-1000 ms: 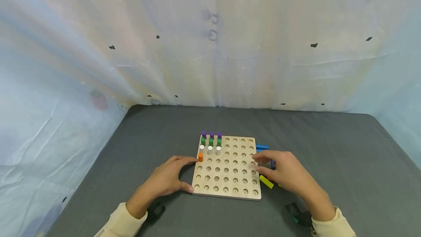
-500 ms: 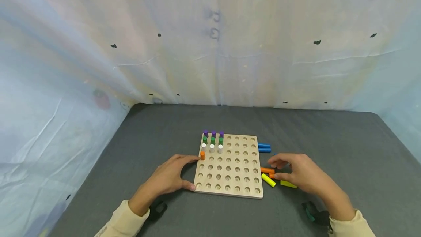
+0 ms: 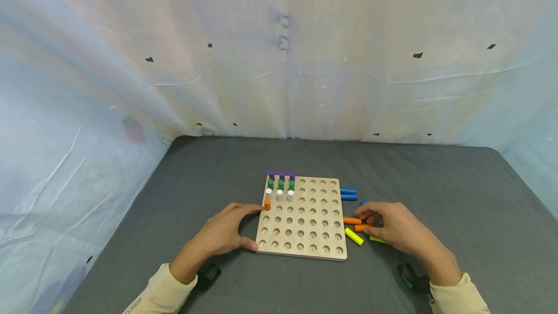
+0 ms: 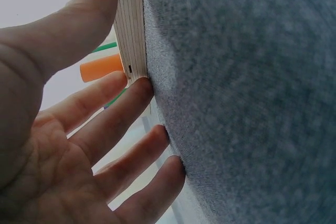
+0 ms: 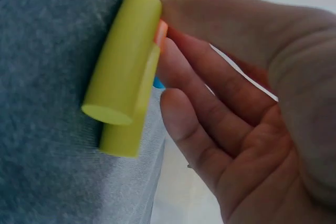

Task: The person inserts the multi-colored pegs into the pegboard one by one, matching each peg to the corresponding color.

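A square wooden pegboard [image 3: 305, 255] lies in the middle of the head view. At its far left stand short rows of purple pegs [image 3: 282, 176], green pegs [image 3: 281, 185] and white pegs [image 3: 280, 195]. One orange peg [image 3: 267, 204] stands upright in front of them. My left hand [image 3: 222, 231] touches the board's left edge with thumb and index finger, its fingers fairly straight. Right of the board, my right hand [image 3: 398, 227] pinches a lying orange peg [image 3: 361, 228] between thumb and fingers. Two yellow pegs [image 5: 123, 61] lie beside the thumb in the right wrist view.
Another orange peg [image 3: 351, 220] lies against the board's right edge. Farther back are blue pegs [image 3: 348, 197], with one more partly hidden behind the right hand. A dark grey cloth [image 3: 209, 168] covers the table, and a pale curtain [image 3: 327, 62] hangs behind it.
My right hand has moved right, from over the board's right edge to the loose pegs, and its fingers have closed on an orange peg. My left hand stays at the board's edge.
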`<state>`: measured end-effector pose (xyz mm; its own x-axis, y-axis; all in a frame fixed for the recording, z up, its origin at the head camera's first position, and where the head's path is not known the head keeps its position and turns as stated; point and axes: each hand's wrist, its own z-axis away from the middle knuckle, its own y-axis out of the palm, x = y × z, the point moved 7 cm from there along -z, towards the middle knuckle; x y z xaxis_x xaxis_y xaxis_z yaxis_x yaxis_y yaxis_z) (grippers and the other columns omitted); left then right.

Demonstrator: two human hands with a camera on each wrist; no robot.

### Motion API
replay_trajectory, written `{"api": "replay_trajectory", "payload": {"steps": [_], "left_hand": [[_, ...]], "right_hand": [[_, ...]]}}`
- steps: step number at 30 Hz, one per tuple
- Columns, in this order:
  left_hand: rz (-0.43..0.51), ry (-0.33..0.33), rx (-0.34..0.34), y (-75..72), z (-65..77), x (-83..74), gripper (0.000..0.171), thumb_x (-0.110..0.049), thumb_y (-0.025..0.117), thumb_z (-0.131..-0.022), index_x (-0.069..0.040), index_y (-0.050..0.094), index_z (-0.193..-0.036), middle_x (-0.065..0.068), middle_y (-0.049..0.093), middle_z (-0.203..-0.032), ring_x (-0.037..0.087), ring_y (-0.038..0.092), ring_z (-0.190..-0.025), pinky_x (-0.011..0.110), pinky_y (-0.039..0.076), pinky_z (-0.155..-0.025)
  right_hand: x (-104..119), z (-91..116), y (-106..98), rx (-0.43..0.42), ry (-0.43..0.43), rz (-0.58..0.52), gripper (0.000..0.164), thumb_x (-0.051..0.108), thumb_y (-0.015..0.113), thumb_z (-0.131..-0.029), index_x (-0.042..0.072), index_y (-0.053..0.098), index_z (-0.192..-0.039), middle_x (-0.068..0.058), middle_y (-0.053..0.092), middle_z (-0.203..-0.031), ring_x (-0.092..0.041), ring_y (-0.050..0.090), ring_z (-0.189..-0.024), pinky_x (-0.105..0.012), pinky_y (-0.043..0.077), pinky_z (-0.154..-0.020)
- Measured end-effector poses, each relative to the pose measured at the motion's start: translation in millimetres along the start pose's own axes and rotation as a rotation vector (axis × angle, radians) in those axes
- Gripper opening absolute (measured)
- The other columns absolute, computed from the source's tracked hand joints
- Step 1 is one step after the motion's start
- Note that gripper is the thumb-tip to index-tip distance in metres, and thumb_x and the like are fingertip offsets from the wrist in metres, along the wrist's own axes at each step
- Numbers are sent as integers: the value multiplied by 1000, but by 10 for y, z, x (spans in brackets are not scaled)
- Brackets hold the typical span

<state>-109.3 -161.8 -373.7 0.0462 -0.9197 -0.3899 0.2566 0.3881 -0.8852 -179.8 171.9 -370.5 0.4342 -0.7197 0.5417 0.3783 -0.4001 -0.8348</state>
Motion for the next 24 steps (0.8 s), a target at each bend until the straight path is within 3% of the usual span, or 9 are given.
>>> {"api": "replay_trajectory", "payload": {"steps": [14,24], "left_hand": [[-4,7,-8,-1,-1,-4,87,-40,92,-63,-34,55,-141,0,56,-142,24,49,-135,61,47,-95],[1,13,-23,-17,14,-13,86,-38,93,-63,-33,56,-141,2,57,-142,26,50,-134,63,45,-97]], "right_hand": [[-16,5,-51,-86,20,47,28,15,81,-82,22,73,-108,9,73,-98,-8,65,-84,-34,53,-74],[-139,20,-48,-54,79,68,24,19,79,-85,21,72,-109,8,74,-95,-13,67,-86,-39,53,-73]]}}
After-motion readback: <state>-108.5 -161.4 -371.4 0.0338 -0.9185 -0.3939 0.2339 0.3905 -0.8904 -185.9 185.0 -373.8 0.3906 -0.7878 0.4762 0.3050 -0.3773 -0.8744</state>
